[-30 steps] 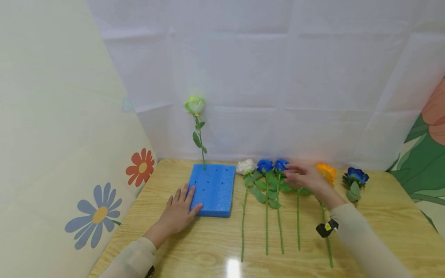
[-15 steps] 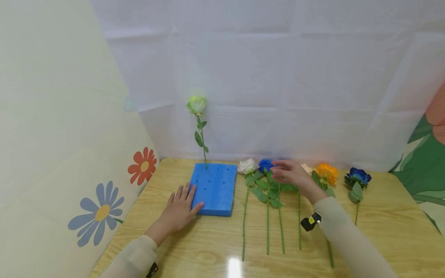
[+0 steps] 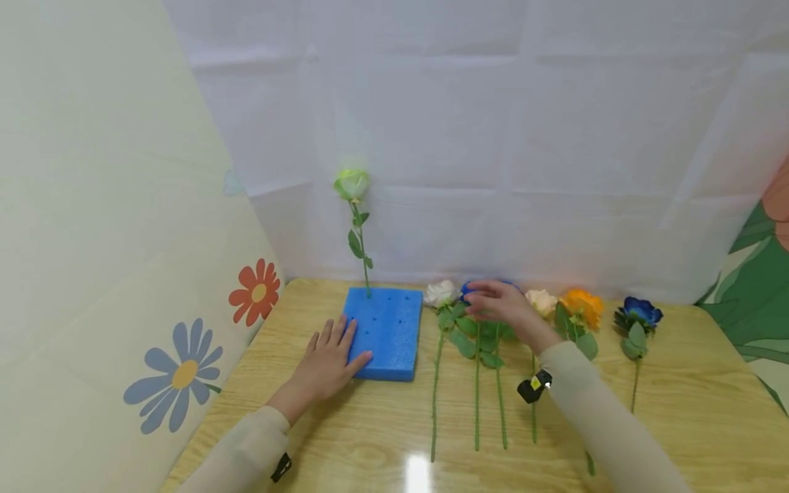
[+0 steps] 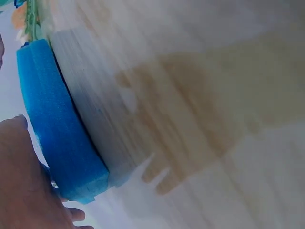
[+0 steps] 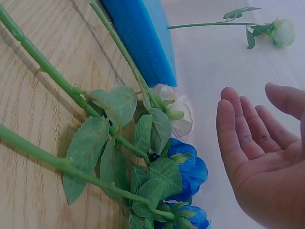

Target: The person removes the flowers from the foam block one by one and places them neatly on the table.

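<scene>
My left hand rests on the left edge of a blue foam block, fingers spread and straight. The block's side and part of that hand show in the left wrist view. A pale green-white rose stands upright in the block's back part. Above two blue roses hovers my right hand, palm facing and fingers loosely bent, holding nothing. It hides much of the blue blooms in the head view. Just left of them lies a white rose, its stem toward the front.
A cream rose, an orange flower and a dark blue flower lie along the back of the wooden table. A white cloth hangs behind. Small holes dot the foam block.
My right hand has moved left, from near the orange flower to over the blue roses, uncovering the cream rose. My left hand has stayed at the foam block. The head view has shifted slightly.
</scene>
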Action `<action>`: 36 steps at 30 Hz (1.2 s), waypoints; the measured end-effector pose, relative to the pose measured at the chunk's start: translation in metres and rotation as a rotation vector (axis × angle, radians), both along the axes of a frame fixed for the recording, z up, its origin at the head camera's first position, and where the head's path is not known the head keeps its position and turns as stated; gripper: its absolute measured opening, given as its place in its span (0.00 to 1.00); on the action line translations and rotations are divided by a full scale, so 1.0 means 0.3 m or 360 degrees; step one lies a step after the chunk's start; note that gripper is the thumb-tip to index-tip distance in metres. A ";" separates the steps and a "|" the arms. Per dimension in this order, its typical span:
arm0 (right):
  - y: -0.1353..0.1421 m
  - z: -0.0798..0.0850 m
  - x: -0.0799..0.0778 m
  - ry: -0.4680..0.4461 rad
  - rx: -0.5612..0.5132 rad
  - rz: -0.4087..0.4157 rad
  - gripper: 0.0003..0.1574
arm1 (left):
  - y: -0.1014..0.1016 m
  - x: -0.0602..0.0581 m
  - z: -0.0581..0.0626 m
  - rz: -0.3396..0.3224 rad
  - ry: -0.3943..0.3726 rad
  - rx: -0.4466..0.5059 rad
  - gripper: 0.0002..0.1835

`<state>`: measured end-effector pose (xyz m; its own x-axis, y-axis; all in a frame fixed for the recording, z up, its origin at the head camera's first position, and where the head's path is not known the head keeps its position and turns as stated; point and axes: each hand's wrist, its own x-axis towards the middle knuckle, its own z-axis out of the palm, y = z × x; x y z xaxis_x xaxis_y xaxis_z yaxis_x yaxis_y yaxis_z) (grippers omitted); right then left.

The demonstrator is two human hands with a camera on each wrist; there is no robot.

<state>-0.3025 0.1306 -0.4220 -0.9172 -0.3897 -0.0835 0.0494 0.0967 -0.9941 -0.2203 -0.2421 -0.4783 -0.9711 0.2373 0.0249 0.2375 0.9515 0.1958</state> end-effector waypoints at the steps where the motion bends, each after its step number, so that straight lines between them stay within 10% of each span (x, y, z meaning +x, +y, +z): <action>1: -0.005 0.001 -0.001 -0.0002 0.0000 0.0002 0.34 | 0.004 -0.006 0.000 0.0004 -0.0001 -0.0001 0.48; 36: -0.321 -0.014 -0.103 -0.0026 0.0010 0.0137 0.30 | 0.023 0.030 0.003 0.0041 -0.0126 0.0032 0.45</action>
